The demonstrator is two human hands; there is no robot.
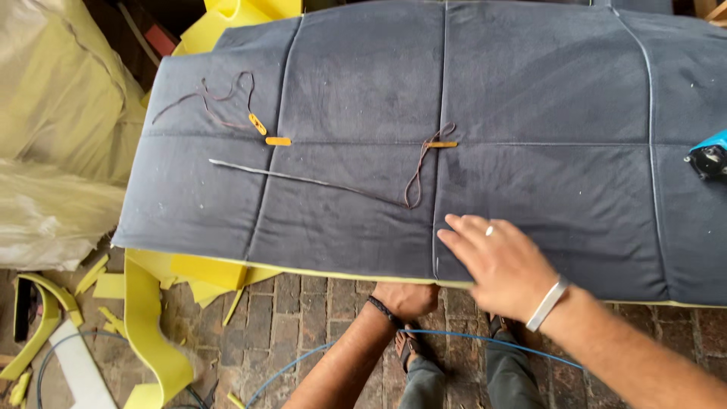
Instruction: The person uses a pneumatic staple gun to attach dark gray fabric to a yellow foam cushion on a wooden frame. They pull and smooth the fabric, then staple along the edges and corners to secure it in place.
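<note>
Head view, looking down on a dark blue quilted cushion panel (469,113) that fills the upper and middle frame, yellow foam showing along its near edge. Right hand (496,261), lower centre, lies open and flat on the fabric just beside a vertical seam, fingers spread. Left hand (405,297) reaches under the panel's near edge, fingers hidden, so I cannot tell whether it grips anything. A long needle (250,168) lies on the fabric at centre left, brown cord (415,178) trailing from it to a small yellow toggle (441,144) at a seam crossing; two more toggles (266,132) at upper left. Blue tool (710,157) at right edge. Foam offcuts (148,326) on brick floor (303,303).

Judged step: tufting, feeling out a point from both faces. Next calls for matching the upper and lower positions.
</note>
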